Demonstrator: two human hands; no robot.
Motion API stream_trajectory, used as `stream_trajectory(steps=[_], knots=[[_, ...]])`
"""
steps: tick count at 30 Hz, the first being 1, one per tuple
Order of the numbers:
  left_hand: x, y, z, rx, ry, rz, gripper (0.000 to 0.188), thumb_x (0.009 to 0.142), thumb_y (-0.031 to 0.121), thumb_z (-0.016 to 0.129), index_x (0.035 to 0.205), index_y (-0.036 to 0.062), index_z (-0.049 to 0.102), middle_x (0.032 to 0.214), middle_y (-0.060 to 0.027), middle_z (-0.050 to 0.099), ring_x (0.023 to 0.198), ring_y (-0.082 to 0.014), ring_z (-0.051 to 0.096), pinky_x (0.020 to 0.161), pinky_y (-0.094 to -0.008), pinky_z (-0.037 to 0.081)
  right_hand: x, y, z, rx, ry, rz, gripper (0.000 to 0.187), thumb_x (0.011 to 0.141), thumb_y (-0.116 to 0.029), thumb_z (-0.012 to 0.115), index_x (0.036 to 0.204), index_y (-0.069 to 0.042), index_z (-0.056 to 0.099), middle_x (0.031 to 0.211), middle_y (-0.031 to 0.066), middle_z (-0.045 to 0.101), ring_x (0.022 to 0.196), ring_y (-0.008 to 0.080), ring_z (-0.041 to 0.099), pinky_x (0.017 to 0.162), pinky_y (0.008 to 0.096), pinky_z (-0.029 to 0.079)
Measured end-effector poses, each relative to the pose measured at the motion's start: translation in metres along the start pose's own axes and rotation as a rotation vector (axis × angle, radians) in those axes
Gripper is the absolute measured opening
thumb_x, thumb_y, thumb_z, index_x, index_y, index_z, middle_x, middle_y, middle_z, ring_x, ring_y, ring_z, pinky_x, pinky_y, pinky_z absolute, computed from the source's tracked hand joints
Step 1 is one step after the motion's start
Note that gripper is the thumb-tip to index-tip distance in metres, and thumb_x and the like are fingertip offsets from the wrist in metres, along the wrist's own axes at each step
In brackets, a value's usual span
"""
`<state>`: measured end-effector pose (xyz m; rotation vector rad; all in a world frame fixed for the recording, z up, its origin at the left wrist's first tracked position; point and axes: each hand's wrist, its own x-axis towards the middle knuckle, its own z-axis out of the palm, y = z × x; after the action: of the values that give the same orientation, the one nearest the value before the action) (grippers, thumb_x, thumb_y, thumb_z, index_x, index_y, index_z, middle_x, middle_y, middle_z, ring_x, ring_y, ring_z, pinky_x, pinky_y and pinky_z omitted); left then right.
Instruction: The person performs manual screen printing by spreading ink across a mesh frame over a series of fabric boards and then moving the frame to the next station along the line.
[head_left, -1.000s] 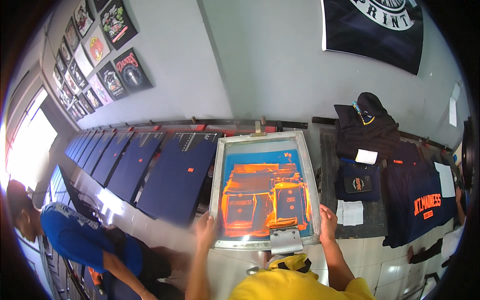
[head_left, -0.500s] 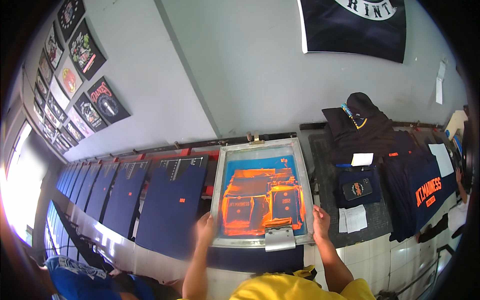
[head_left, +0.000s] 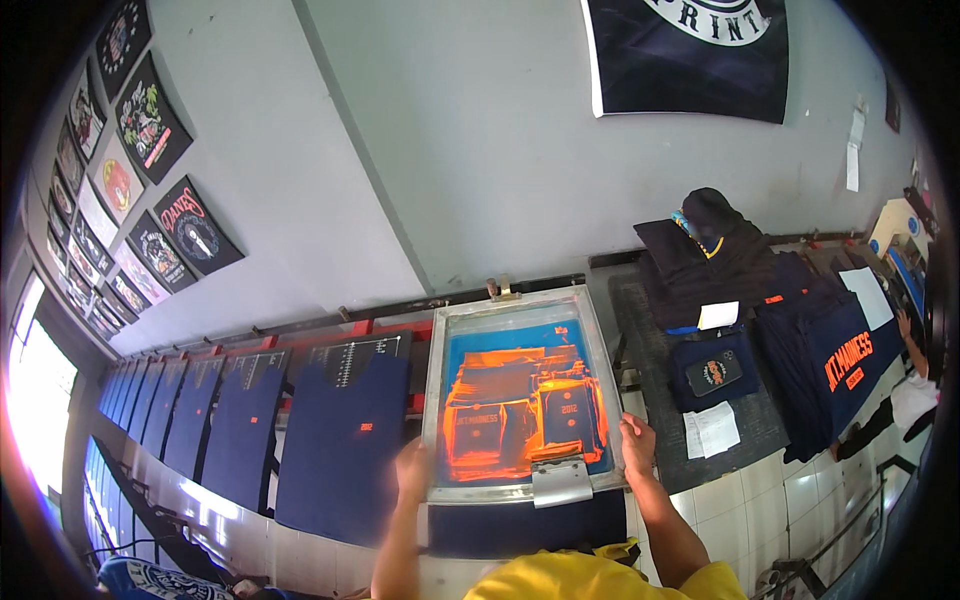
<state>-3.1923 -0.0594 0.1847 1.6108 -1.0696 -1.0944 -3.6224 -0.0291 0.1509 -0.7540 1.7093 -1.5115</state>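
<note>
We note one aluminium-framed printing screen (head_left: pixel 520 400), blue mesh smeared orange; our left hand (head_left: pixel 412 470) and right hand (head_left: pixel 637 445) clamp its edges.

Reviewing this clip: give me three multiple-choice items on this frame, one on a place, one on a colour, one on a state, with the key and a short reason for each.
1. Where does the framed printing screen lie?
A. Over a dark shirt at the near edge of the long table
B. Hung on the wall
C. On the floor

2. What colour is the ink spread on the screen's blue mesh?
A. White
B. Orange
C. Green

3. How do the hands stand?
A. Both hang free of the screen
B. Only one touches it
C. The left hand and right hand each grip a near corner of the frame

Key: 1 A, navy cloth shows under the frame's near edge. 2 B, orange covers the mesh. 3 C, fingers rest on both sides of the frame.
</note>
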Motion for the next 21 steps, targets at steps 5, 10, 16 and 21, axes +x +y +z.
stream_trajectory(steps=[5,10,16,21], knots=[[0.005,-0.028,-0.011,-0.098,0.024,0.005,0.039,0.099,0.021,0.055,0.127,-0.0060,0.064,0.113,-0.0100,0.070,0.102,-0.0166,0.063,0.093,-0.0309,0.048,-0.006,0.001,0.007,-0.060,-0.047,0.015,0.034,0.092,-0.014,0.065,0.118,0.008,0.067,0.108,0.0097,0.071,0.102,0.0161,0.063,0.096,0.0288,0.044],[-0.002,-0.002,-0.004,-0.097,-0.030,0.034,0.039,0.098,0.018,0.056,0.127,-0.0078,0.062,0.113,-0.0106,0.069,0.101,-0.0165,0.063,0.092,-0.0307,0.048,-0.011,-0.006,0.004,-0.111,0.022,-0.069,0.036,0.089,-0.018,0.065,0.114,0.007,0.068,0.103,0.0107,0.072,0.099,0.0151,0.063,0.093,0.0287,0.047],[-0.009,0.006,0.005,-0.090,-0.076,0.015,0.042,0.097,0.020,0.056,0.126,-0.0109,0.060,0.113,-0.0130,0.068,0.102,-0.0197,0.062,0.091,-0.0322,0.048,-0.013,-0.006,0.018,-0.466,0.030,-0.148,0.051,0.088,-0.034,0.064,0.119,0.006,0.066,0.122,0.0235,0.067,0.119,0.0332,0.062,0.102,0.0394,0.047],[0.012,-0.035,0.000,-0.125,-0.106,0.087,0.047,0.098,0.023,0.056,0.127,-0.0141,0.057,0.113,-0.0157,0.068,0.103,-0.0220,0.063,0.090,-0.0336,0.049,-0.016,0.002,0.024,-0.450,0.075,-0.179,0.054,0.090,-0.034,0.063,0.123,0.009,0.062,0.128,0.0292,0.061,0.123,0.0403,0.059,0.105,0.0421,0.045]])
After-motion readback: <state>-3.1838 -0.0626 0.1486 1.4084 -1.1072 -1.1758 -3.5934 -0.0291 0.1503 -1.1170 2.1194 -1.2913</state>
